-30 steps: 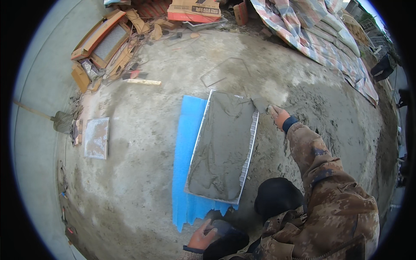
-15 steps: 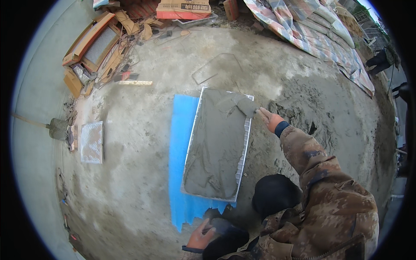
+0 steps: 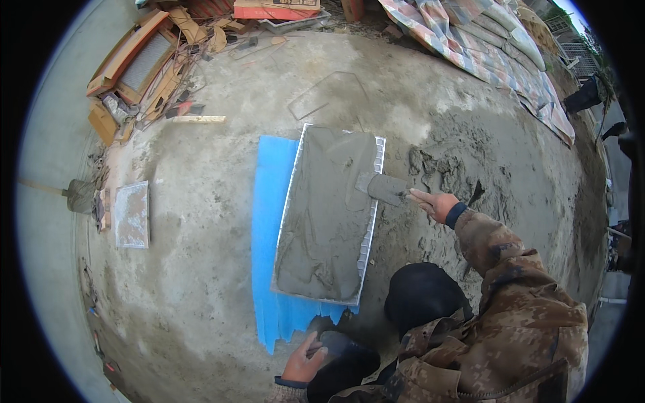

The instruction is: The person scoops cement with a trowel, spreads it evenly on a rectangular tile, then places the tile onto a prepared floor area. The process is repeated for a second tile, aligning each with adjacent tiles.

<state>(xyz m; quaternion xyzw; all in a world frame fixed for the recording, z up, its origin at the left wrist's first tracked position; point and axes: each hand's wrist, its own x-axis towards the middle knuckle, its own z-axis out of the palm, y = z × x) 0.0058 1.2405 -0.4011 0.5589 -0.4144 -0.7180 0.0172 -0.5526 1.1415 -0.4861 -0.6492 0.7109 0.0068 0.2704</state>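
A trowel (image 3: 388, 189) smeared with grey mortar is in my right hand (image 3: 438, 205), whose fingers are wrapped round its handle. Its blade lies across the right edge of a rectangular tile (image 3: 367, 252), and the tip rests on the mortar layer (image 3: 326, 208) that covers the tile's face. White ribbed edging shows along that side. Under the tile's left and near edges is a blue sheet (image 3: 266, 221). My left hand (image 3: 304, 361) is low beside my dark-clad knee (image 3: 344, 363), fingers apart and holding nothing I can see.
Wet mortar (image 3: 463, 168) spreads over the floor to the right. A small pale panel (image 3: 132, 215) lies at left, near a shovel (image 3: 80, 195). Cardboard scraps (image 3: 161, 80) and a wood strip (image 3: 199, 119) are far left; a striped tarp (image 3: 490, 74) covers bags far right.
My right hand has drawn the trowel nearer and to the right, from the tile's far right corner onto its right edge. My left hand's fingers look more spread. The view has shifted slightly.
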